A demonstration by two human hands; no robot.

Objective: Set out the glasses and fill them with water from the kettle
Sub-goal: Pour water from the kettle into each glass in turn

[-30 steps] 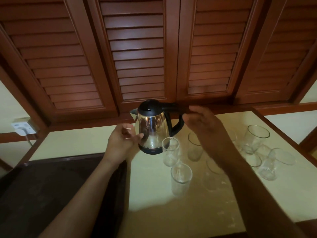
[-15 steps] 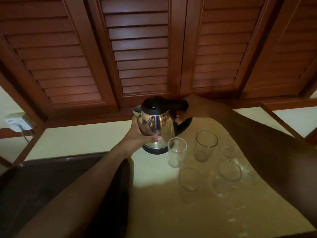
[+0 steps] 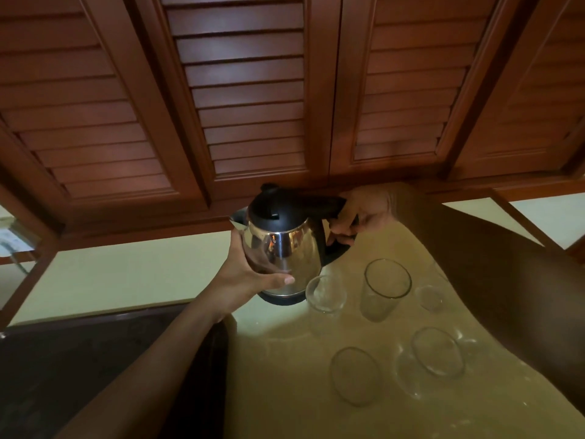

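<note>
A steel kettle (image 3: 285, 248) with a black lid and handle stands at the back of the pale counter (image 3: 285, 375). My right hand (image 3: 361, 213) grips its black handle. My left hand (image 3: 253, 274) cups the left side of its shiny body, thumb across the front. Several clear empty glasses stand upright to the right of it: one (image 3: 324, 297) touches the kettle's base, a taller one (image 3: 384, 288) stands beside that, and two more (image 3: 354, 375) (image 3: 438, 351) are nearer me. My right arm hides any glasses further right.
Dark wooden louvred cabinet doors (image 3: 247, 90) hang close above the kettle. A dark surface (image 3: 79, 375) lies at the left, below the counter's edge. A wall socket with a cable (image 3: 12, 239) is at the far left.
My right hand has moved from above the glasses onto the kettle's handle and closed round it. My left hand has closed onto the kettle's body. The view has shifted closer.
</note>
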